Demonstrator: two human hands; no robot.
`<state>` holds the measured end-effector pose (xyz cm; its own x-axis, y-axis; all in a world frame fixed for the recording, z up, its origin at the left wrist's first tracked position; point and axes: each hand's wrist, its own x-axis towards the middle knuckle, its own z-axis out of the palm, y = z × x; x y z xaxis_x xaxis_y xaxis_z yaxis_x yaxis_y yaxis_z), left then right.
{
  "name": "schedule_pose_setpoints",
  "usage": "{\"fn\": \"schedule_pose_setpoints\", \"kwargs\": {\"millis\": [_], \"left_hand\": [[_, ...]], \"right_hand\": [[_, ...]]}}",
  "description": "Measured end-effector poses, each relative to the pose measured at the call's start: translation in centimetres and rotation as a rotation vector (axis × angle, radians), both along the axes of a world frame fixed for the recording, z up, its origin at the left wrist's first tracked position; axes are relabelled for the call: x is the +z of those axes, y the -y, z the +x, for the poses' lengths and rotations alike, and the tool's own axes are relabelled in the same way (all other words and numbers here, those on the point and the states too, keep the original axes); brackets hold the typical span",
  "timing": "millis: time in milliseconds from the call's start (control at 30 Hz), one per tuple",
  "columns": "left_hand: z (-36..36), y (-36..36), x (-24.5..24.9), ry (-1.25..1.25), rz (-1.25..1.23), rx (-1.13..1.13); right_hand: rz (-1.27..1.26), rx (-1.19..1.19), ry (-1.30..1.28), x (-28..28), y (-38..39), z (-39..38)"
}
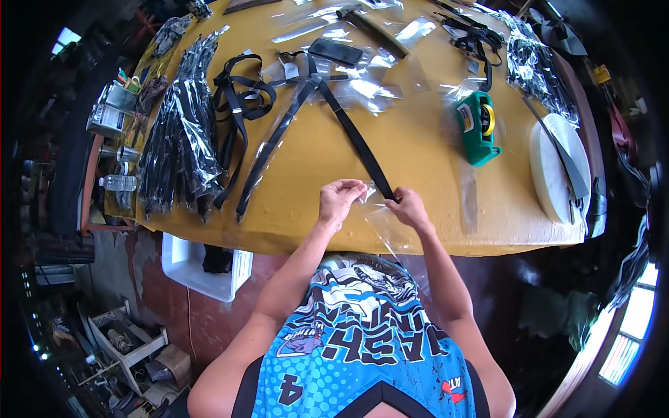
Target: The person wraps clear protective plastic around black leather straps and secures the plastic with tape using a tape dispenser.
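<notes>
Near the table's front edge, my left hand (342,201) pinches the rim of a clear plastic sleeve (382,221). Just to its right, my right hand (410,207) is closed on the lower end of a black strap (357,144), beside the sleeve's opening. The strap runs up to a joint with a metal-looking piece, where a second black strap (273,148) branches down to the left inside clear plastic. A black phone (336,51) lies just above the joint.
Left on the yellow table (300,226) are loose black straps (244,97) and a pile of wrapped straps (182,139). A green tape dispenser (478,129), a hammer (376,33) and a round white slab (559,167) lie further off. A white bin (207,268) stands below.
</notes>
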<state>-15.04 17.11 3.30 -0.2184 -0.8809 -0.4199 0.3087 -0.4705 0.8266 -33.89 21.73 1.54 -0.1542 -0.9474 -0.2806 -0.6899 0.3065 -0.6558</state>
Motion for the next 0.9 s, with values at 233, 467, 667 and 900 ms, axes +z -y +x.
{"fn": "schedule_pose_setpoints", "kwargs": {"millis": [233, 467, 667, 900], "left_hand": [[-0.9, -0.8, 1.5, 0.161, -0.160, -0.084], [-2.1, -1.0, 3.0, 0.411, -0.268, -0.168], [-2.5, -0.9, 2.3, 0.309, -0.290, -0.150], [-2.6, -0.4, 2.0, 0.234, -0.281, -0.158]], "right_hand": [[0.232, 0.032, 0.667, 6.1, 3.3, -4.4], [0.104, -0.004, 0.879, 11.9, 5.5, -2.9], [-0.081, -0.053, 0.701, 11.1, 6.1, -0.3], [-0.113, -0.035, 0.553, 10.7, 6.2, 0.4]]}}
